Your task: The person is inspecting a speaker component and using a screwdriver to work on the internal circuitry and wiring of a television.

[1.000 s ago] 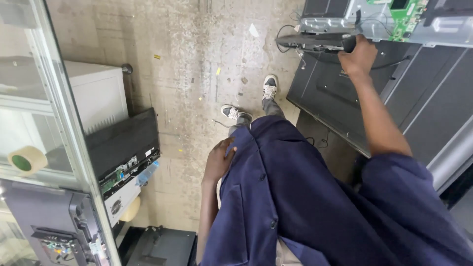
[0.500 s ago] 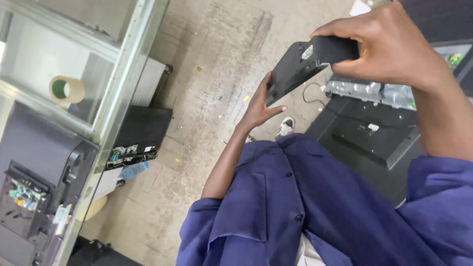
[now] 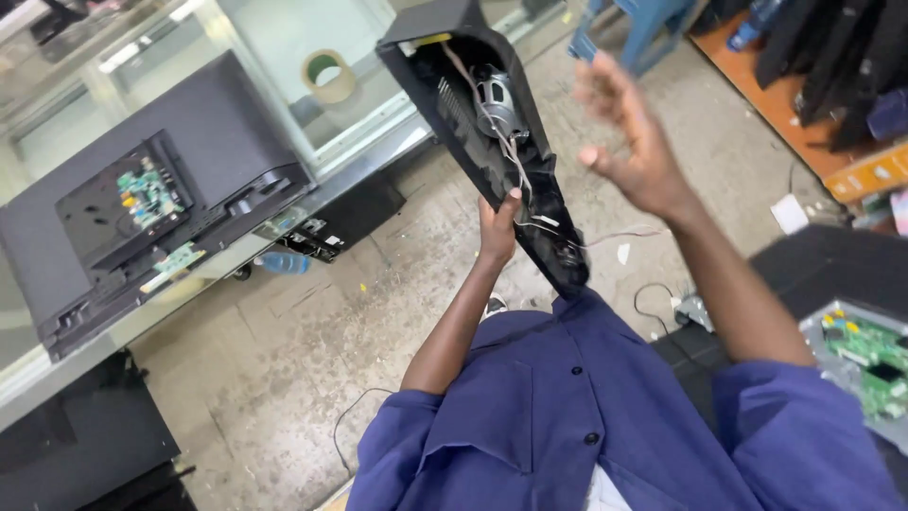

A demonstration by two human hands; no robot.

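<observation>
Above the lap and the blue button-up work shirt [image 3: 605, 416], raised at centre frame: long black plastic housing panel, tapered like a wedge [image 3: 492, 132], tilted from upper left down to lower right. Gripped by the left hand [image 3: 498, 227] from underneath, near the panel's middle, thumb up over the near edge, fingers wrapped behind and out of sight. Right hand [image 3: 629, 142] just to the right of the panel, apart from it, spread open with fingers loose and blurred, holding nothing.

Inner side of the panel turned toward the camera: ribbed black plastic, a round silver-grey speaker [image 3: 494, 95] mounted in the upper half, thin pale wires [image 3: 530, 203] running down from it along the length and trailing off past the lower tip toward the right. Small strip of yellow at the top edge. Lower end narrowing to a rounded point just above the shirt.

Far left, on a glass-topped metal-framed table [image 3: 284, 66]: flat black television back [image 3: 180, 199] with an opening showing a green circuit board, and a roll of beige tape [image 3: 327, 74] further along. Below, worn grey concrete floor [image 3: 284, 322]. Lower right edge: another green circuit board on a metal plate [image 3: 865, 355].
</observation>
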